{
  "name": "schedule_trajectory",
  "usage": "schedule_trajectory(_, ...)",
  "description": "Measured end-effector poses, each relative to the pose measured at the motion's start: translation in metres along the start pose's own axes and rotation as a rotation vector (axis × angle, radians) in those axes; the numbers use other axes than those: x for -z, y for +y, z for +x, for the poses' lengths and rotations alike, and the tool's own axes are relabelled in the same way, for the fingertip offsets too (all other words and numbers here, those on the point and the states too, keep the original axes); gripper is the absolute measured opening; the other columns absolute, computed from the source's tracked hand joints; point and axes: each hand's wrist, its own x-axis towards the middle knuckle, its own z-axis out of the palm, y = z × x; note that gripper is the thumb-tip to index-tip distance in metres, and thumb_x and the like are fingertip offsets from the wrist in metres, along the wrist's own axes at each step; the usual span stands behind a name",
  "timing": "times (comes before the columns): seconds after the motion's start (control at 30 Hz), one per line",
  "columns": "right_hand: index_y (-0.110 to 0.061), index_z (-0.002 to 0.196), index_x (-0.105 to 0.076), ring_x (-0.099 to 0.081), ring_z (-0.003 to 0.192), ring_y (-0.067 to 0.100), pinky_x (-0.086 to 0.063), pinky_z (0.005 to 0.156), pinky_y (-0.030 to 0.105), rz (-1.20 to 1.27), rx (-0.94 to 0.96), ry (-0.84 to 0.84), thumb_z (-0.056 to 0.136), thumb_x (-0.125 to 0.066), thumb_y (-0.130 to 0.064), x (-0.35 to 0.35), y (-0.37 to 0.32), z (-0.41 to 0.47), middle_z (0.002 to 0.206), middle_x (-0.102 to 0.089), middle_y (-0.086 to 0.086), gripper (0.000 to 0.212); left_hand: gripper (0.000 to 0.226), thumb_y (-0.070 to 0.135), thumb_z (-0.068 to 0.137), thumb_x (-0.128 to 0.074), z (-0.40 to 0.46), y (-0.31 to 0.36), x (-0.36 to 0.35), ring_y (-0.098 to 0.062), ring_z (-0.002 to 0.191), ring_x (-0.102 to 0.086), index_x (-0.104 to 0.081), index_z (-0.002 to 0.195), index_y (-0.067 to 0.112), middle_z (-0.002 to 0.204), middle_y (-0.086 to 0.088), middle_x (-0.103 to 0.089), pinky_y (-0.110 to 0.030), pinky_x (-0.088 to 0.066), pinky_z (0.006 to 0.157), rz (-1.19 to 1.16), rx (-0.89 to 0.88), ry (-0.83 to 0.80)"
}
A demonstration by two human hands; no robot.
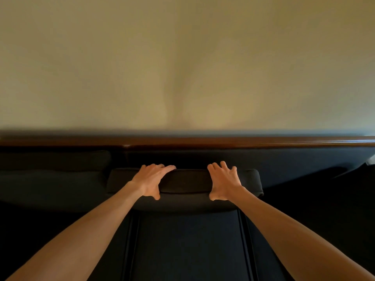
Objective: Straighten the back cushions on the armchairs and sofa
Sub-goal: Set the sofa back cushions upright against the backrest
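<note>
Two bare forearms reach in from the lower corners toward the middle of the picture, over the dark fabric seat cushion (187,246) of a dark upholstered sofa (304,159) that fills the lower half of the view. Behind the sofa rises a plain beige wall (182,57), and along the top of the sofa back runs a polished brown wooden rail (203,142).

Standing against the sofa back, centred above the seat cushion, is the dark rectangular fabric back cushion (184,180), its top edge facing the camera and sitting a little forward of the backrest. To its left a second dark back cushion (54,161) leans against the backrest, apart from both hands.

On the centre cushion's top edge rests the left hand (151,179), left of the middle: fingers laid over the far side, thumb down the near face, closed around the cushion's thickness. Right of the middle, the right hand (224,181) does the same, fingers somewhat spread over the back edge and thumb pressed on the front. A stretch of bare cushion lies between the hands.

No brand, label or writing can be read anywhere.
</note>
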Motion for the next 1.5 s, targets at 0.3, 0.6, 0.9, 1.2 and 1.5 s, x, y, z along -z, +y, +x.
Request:
schedule_trajectory(0.3,-0.021,0.152,-0.024,-0.031,0.14,0.032,-0.025,0.114,0.058,0.049,-0.03,0.051,0.066,-0.077,-0.05,-0.003,0.015,0.02,0.15,-0.038,0.003,0.104,0.114,0.029,0.068,-0.085,0.015,-0.004,-0.007,-0.028,0.142,-0.029,-0.011,0.154,0.03,0.154,-0.003,-0.031,-0.056,-0.022,0.116,0.001,0.033,0.133)
schedule_trajectory(0.6,-0.026,0.156,0.012,0.009,0.152,0.03,-0.001,0.117,0.063,0.046,-0.087,0.137,0.076,-0.073,-0.059,-0.017,0.025,0.031,0.166,0.006,0.008,0.121,0.106,0.03,0.081,-0.076,0.025,-0.02,-0.02,-0.023,0.151,0.004,-0.001,0.155,0.03,0.164,-0.001,-0.001,-0.051,-0.008,0.121,-0.049,0.091,0.239)
schedule_trajectory(0.9,-0.026,0.157,0.009,0.0,0.152,0.032,-0.005,0.117,0.064,0.037,-0.138,0.013,0.073,-0.078,-0.057,0.0,0.027,0.059,0.164,-0.008,0.01,0.124,0.107,0.027,0.08,-0.077,0.05,-0.032,-0.006,-0.02,0.151,0.006,0.0,0.154,0.036,0.164,0.003,0.002,-0.051,-0.002,0.12,-0.115,0.095,0.128)
schedule_trajectory(1.2,-0.02,0.158,0.001,-0.001,0.152,0.032,-0.008,0.117,0.067,0.033,-0.165,0.263,0.078,-0.076,-0.051,-0.036,0.018,0.034,0.166,-0.006,0.012,0.114,0.106,0.022,0.085,-0.073,0.047,-0.032,-0.019,-0.019,0.149,0.014,0.008,0.152,0.04,0.163,0.005,0.011,-0.05,0.003,0.12,-0.09,0.079,0.143)
schedule_trajectory(1.5,-0.022,0.156,0.011,0.013,0.151,0.03,0.0,0.118,0.061,0.078,-0.168,0.111,0.092,-0.066,-0.037,-0.025,0.019,0.029,0.166,0.007,0.009,0.102,0.101,0.024,0.088,-0.069,0.03,-0.021,-0.015,-0.024,0.15,0.004,0.008,0.154,0.028,0.164,0.0,0.01,-0.047,-0.015,0.121,0.042,0.125,0.146)
